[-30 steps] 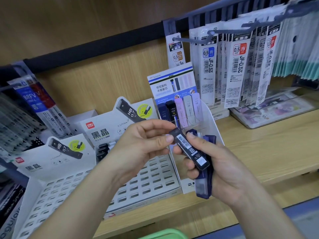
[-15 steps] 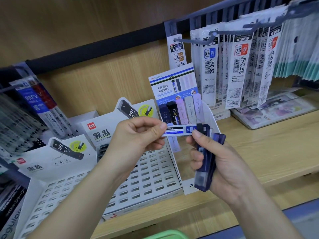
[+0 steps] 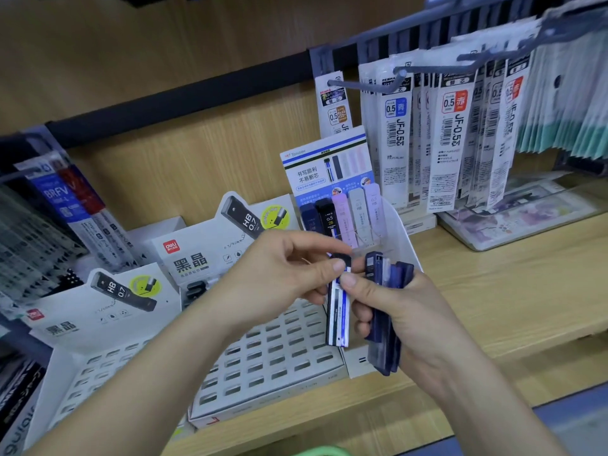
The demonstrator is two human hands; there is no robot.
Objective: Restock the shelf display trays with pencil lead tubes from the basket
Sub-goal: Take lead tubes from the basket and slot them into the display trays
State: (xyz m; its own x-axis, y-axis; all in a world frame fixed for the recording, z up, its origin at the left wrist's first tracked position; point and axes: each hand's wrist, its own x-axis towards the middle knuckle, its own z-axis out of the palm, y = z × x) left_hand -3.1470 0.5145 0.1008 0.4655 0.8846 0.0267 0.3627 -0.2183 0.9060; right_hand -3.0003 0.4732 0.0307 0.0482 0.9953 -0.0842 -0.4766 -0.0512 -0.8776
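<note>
A: Wooden shelf (image 3: pixel 493 307) up close. Why both hands?
B: The left hand (image 3: pixel 283 274) pinches one blue-and-white striped lead tube (image 3: pixel 339 311) upright, maybe checking it. The right hand (image 3: pixel 404 311) curls round spare dark blue tubes (image 3: pixel 385 324). Their white cardboard tray (image 3: pixel 399 225) waits just behind.

We get bright, soft, even light whose source we cannot place, and shadows are faint. Slight blur softens the whole frame. The left hand (image 3: pixel 289 274), the right hand (image 3: pixel 408 314) and the pencil lead tubes (image 3: pixel 339 311) they hold lack crisp edges. The hanging refill packets (image 3: pixel 566 103) at far right smear pale. The wide lens bows the shelf (image 3: pixel 493 307), and the left margin dims.
</note>
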